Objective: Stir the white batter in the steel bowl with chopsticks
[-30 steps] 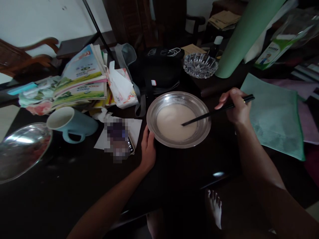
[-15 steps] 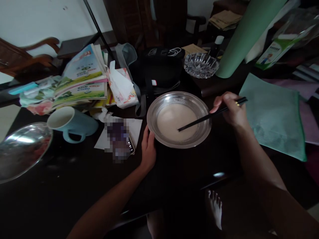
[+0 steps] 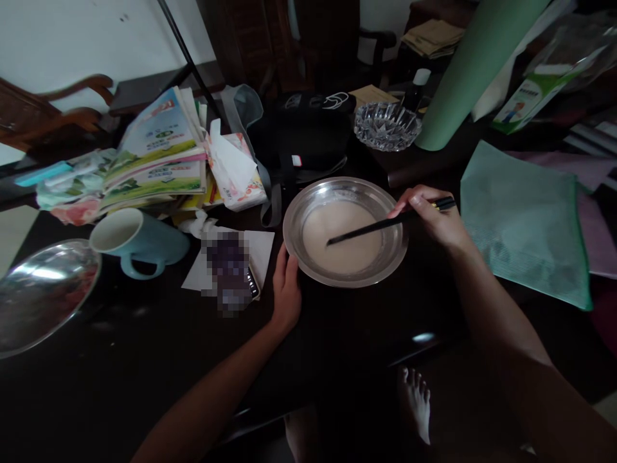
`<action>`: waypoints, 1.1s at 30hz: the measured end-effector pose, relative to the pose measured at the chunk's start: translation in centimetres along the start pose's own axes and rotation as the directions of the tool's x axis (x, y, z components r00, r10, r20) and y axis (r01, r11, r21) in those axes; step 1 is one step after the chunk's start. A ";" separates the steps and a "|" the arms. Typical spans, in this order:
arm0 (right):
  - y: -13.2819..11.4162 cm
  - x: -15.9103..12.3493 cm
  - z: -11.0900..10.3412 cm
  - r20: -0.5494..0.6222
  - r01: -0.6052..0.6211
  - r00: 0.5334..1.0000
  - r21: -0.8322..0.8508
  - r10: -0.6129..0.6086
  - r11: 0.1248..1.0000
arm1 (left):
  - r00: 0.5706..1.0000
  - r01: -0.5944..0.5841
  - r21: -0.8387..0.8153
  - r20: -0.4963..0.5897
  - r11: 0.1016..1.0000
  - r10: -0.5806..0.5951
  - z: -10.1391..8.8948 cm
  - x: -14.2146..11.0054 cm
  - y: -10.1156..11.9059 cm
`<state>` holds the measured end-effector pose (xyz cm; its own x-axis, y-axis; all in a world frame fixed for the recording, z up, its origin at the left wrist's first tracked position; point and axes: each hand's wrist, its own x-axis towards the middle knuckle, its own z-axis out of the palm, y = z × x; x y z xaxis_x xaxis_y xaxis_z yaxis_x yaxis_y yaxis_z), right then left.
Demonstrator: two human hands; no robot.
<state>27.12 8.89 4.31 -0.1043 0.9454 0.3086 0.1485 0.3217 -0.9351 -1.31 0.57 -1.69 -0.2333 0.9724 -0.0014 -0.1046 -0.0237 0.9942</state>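
Observation:
A wide metal bowl stands on the dark table, with a pale, milky liquid in it. My left hand holds the bowl at its lower left rim, fingers along the outside. Black chopsticks slant into the bowl, their tips in the liquid left of its middle. My right hand is closed around their upper part, just above the bowl's right rim.
Left of the bowl are a phone on paper, a light blue mug and another metal bowl. Behind lie a tissue pack, stacked books and a glass ashtray. A green mesh pouch lies right.
My right hand has moved left with the chopsticks, and their tips have shifted left and slightly up through the liquid. My left hand stays at the rim.

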 end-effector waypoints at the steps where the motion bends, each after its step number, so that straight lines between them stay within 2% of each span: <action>1: 0.0 0.0 -0.1 -0.015 0.020 1.000 -0.037 -0.020 0.999 | 1.000 -0.001 0.001 -0.001 1.000 0.001 0.0 0.0 0.0; 3: 0.2 0.2 -0.5 -0.133 0.039 0.990 -0.051 -0.045 0.998 | 1.000 -0.001 0.006 -0.003 1.000 0.001 0.0 0.0 0.1; 6: 0.5 0.4 -0.8 -0.299 0.069 0.953 0.061 -0.048 0.996 | 1.000 0.000 0.016 -0.005 1.000 0.000 0.0 0.0 0.1; 8: 0.4 0.3 -0.7 -0.266 0.070 0.963 0.102 -0.040 0.992 | 1.000 0.005 0.014 -0.006 1.000 -0.005 0.0 0.0 0.0; 10: 0.2 0.2 -0.3 -0.140 0.027 0.990 0.102 -0.013 0.994 | 1.000 0.007 0.011 -0.010 1.000 -0.007 -0.1 0.0 0.0; 12: 0.0 0.1 -0.1 -0.044 0.013 0.999 0.027 -0.012 1.000 | 1.000 0.007 0.015 -0.011 1.000 -0.007 -0.1 0.0 0.0; 13: 0.0 0.1 -0.1 -0.047 0.020 0.999 -0.010 -0.021 1.000 | 1.000 0.005 0.017 -0.011 1.000 -0.005 -0.1 0.0 0.0; 15: 0.1 0.2 -0.4 -0.149 0.031 0.988 -0.035 -0.036 0.999 | 1.000 0.002 0.018 -0.007 1.000 -0.002 -0.1 0.0 0.1; 17: 0.2 0.3 -0.7 -0.276 0.047 0.960 0.026 -0.038 0.999 | 1.000 0.003 0.015 -0.006 1.000 -0.003 0.0 0.0 0.1; 18: 0.3 0.3 -0.8 -0.304 0.061 0.952 0.066 -0.038 0.996 | 1.000 0.004 0.013 -0.006 1.000 -0.004 0.0 0.0 0.1; 19: 0.3 0.3 -0.8 -0.294 0.066 0.955 0.095 -0.035 0.993 | 1.000 0.006 0.012 -0.006 1.000 -0.006 0.0 0.0 0.0; 21: 0.3 0.2 -0.5 -0.185 0.039 0.983 0.116 -0.017 0.992 | 1.000 0.008 0.008 -0.007 1.000 -0.008 0.0 0.0 0.0; 23: 0.2 0.1 -0.2 -0.054 0.007 0.999 0.057 -0.004 0.998 | 1.000 0.007 0.005 -0.007 1.000 -0.007 0.0 0.0 0.0; 24: 0.1 0.1 -0.1 -0.023 0.009 1.000 0.009 -0.009 1.000 | 1.000 0.005 0.004 -0.006 1.000 -0.005 0.0 0.0 0.0; 25: 0.1 0.1 -0.1 -0.030 0.018 0.999 -0.030 -0.019 0.999 | 1.000 0.003 0.004 -0.005 1.000 -0.003 0.0 0.0 0.1; 27: 0.1 0.2 -0.3 -0.139 0.033 0.990 -0.034 -0.038 0.999 | 1.000 0.000 0.009 -0.001 1.000 0.000 0.0 0.0 0.1; 29: 0.0 0.3 -0.6 -0.272 0.043 0.962 0.049 -0.028 0.998 | 1.000 -0.002 0.013 -0.001 1.000 0.002 0.0 0.0 0.1; 30: 0.0 0.3 -0.7 -0.302 0.049 0.953 0.092 -0.019 0.995 | 1.000 -0.002 0.013 -0.003 1.000 0.002 0.0 0.0 0.1; 31: 0.0 0.3 -0.6 -0.298 0.049 0.954 0.121 -0.011 0.991 | 1.000 -0.001 0.011 -0.004 1.000 0.001 0.0 0.0 0.1; 33: -0.1 0.1 -0.4 -0.204 0.018 0.979 0.139 0.011 0.990 | 1.000 0.000 0.006 -0.009 1.000 0.001 0.0 0.0 0.0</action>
<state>27.46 9.01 4.50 0.1001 0.9395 0.3276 0.0088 0.3284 -0.9445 -1.36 0.60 -1.75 -0.2419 0.9703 -0.0018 -0.0985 -0.0227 0.9949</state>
